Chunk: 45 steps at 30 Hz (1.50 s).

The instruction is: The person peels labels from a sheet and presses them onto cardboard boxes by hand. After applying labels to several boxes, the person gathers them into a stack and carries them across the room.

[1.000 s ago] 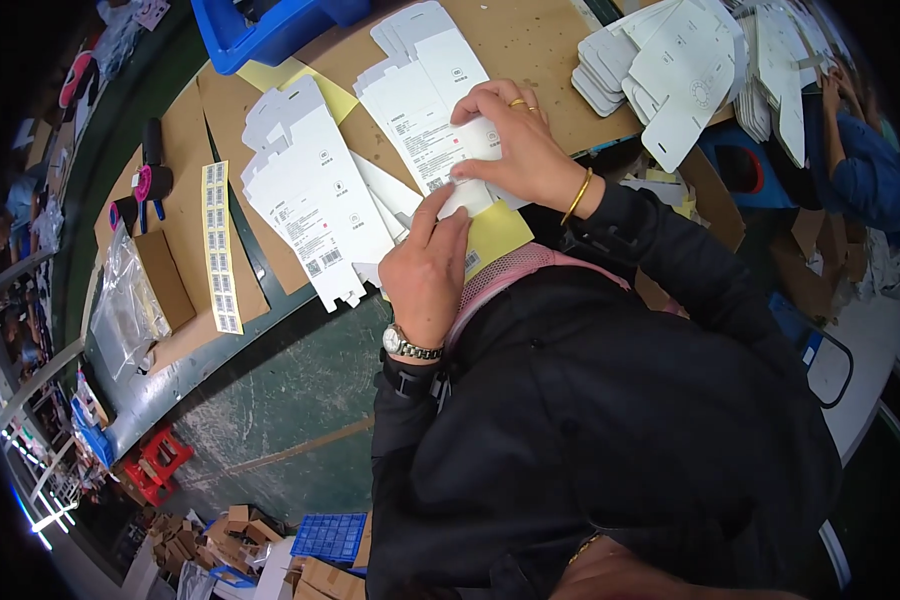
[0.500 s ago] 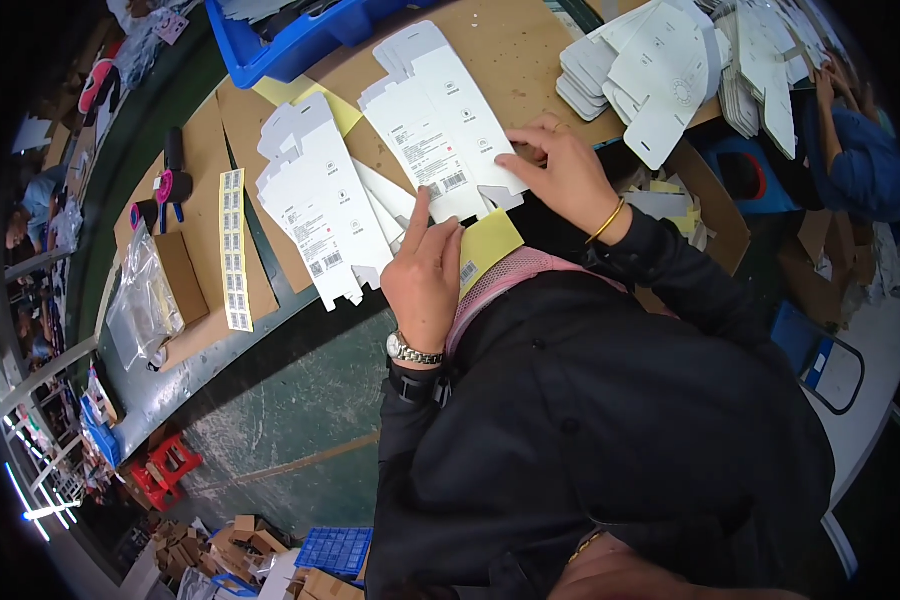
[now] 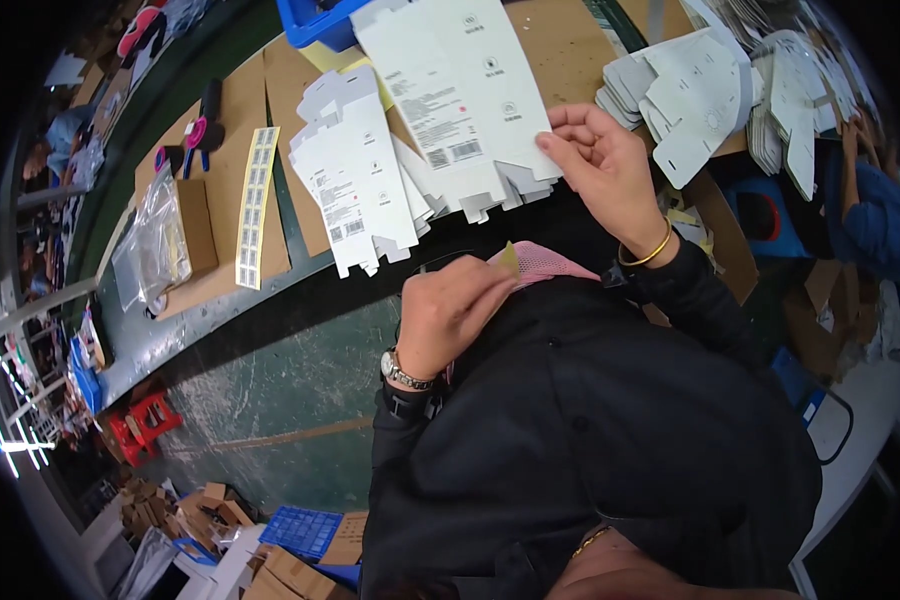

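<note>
My right hand pinches the right edge of a flat white carton between thumb and fingers. The carton is unfolded, with printed text, small icons and a barcode near its lower end, and it appears raised off the table. Down by my lap, my left hand has its fingers pinched on a yellow backing sheet, which is seen nearly edge-on. Further left lie more flat white cartons, overlapping at the table edge. A pink mesh cloth rests on my lap behind the yellow sheet.
A long strip of barcode stickers lies left on the cardboard-covered table. Beyond it are a small brown box and tape dispensers. A blue bin stands at the back. Stacked white cartons lie right, near another person's arm.
My left hand has drawn the yellow sheet down from the cartons toward my lap. My right hand has lifted the white carton closer. The view has shifted a little.
</note>
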Motion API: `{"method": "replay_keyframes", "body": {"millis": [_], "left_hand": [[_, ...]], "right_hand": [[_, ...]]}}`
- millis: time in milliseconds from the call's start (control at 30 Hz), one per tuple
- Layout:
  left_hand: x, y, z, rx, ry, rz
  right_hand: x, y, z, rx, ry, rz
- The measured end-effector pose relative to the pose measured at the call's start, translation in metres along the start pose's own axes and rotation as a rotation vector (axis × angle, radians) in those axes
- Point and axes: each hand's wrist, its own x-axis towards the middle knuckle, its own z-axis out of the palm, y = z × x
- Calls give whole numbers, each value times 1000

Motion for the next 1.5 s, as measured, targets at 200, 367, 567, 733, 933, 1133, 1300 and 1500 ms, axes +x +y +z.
{"method": "replay_keyframes", "body": {"millis": [200, 367, 567, 733, 933, 1133, 1300, 1500], "left_hand": [[0, 5, 9, -106, 13, 83], [0, 1, -8, -236, 195, 33], [7, -6, -11, -568, 458, -382], [11, -16, -6, -573, 215, -520], [18, -16, 3, -750, 188, -644], [24, -11, 6, -811, 231, -593], [27, -8, 4, -802, 207, -538], [28, -13, 2, -731, 140, -489]], "right_hand": [[15, 4, 45, 4, -394, 166], [-1, 12, 43, 107, -646, 264], [-24, -5, 10, 162, -589, 360], [-30, -10, -1, 101, -421, 252], [-36, -21, 0, -707, -197, -647], [-36, -11, 1, -766, -304, -690], [-34, -4, 0, -776, -340, -714], [-32, 2, 1, -691, -357, -641]]}}
